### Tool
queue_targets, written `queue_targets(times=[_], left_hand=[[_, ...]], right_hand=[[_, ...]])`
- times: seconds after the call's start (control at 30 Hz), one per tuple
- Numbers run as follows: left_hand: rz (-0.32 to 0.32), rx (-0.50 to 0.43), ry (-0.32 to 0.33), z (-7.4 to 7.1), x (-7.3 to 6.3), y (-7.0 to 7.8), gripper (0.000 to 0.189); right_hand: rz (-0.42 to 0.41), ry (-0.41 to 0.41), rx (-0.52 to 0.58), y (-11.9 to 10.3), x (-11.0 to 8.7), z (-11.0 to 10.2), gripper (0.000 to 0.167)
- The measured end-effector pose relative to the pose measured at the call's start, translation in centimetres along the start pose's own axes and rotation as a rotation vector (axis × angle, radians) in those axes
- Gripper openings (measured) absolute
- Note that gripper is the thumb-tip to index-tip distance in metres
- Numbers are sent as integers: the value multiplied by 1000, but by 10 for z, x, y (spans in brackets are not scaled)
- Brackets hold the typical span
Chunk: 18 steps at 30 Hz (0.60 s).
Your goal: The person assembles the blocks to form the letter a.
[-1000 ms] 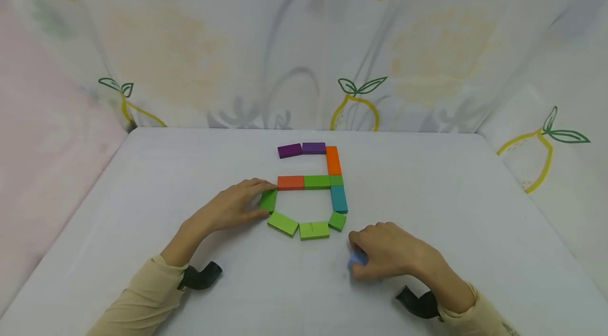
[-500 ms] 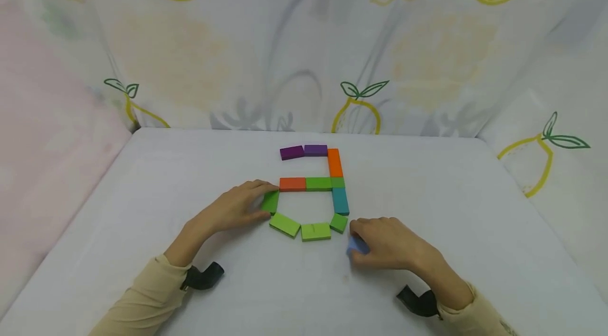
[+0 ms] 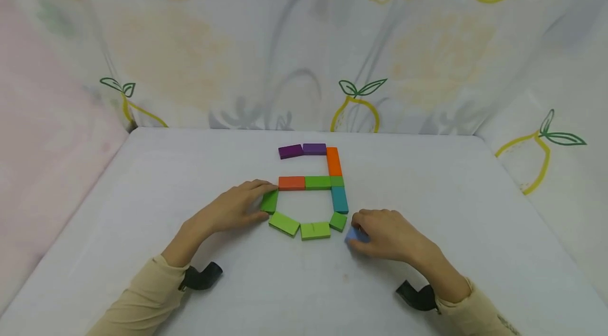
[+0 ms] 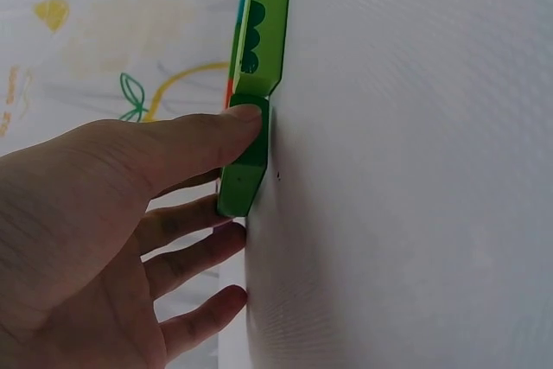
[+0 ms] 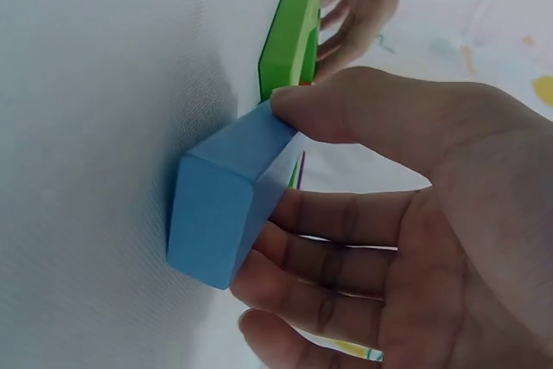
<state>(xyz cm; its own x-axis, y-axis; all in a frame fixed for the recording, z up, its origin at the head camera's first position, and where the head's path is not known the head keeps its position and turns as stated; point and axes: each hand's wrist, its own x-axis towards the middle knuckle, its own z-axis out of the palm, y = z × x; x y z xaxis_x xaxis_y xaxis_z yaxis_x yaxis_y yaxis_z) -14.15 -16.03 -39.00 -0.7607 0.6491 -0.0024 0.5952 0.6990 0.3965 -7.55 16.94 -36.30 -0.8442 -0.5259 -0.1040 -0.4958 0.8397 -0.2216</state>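
Observation:
On the white table, my left hand [image 3: 230, 208] pinches a green block [image 3: 269, 201] between thumb and fingers; the left wrist view shows the thumb on this green block [image 4: 244, 162]. It stands at the left side of a block outline. My right hand [image 3: 391, 236] holds a light blue block [image 3: 354, 236] low over or on the table, right of the small green block [image 3: 338, 221] and apart from it. In the right wrist view the thumb lies on one face of the blue block [image 5: 216, 205], the fingers along the other. Two light green blocks [image 3: 284, 224] [image 3: 315, 231] form the bottom.
A teal block [image 3: 339, 199], an orange block [image 3: 334, 161] and a small green block [image 3: 336, 181] line the right side. Across the middle lie a red-orange block [image 3: 292, 183] and a green block [image 3: 317, 182]. Two purple blocks [image 3: 314, 149] top it. A lemon-printed curtain [image 3: 266, 51] hangs behind.
My right hand has carried the blue block away from me, up toward the small green block at the outline's lower right. The left hand stays at its green block.

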Motion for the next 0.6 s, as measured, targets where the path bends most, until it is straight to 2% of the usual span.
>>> queue_targets(times=[0.4, 0.6], left_hand=[[2, -3, -18, 1, 1, 1, 61], [0, -4, -5, -1, 0, 0, 61]], right_hand=[[24, 46, -35, 3, 3, 6, 26], [15, 78, -35, 3, 7, 6, 27]])
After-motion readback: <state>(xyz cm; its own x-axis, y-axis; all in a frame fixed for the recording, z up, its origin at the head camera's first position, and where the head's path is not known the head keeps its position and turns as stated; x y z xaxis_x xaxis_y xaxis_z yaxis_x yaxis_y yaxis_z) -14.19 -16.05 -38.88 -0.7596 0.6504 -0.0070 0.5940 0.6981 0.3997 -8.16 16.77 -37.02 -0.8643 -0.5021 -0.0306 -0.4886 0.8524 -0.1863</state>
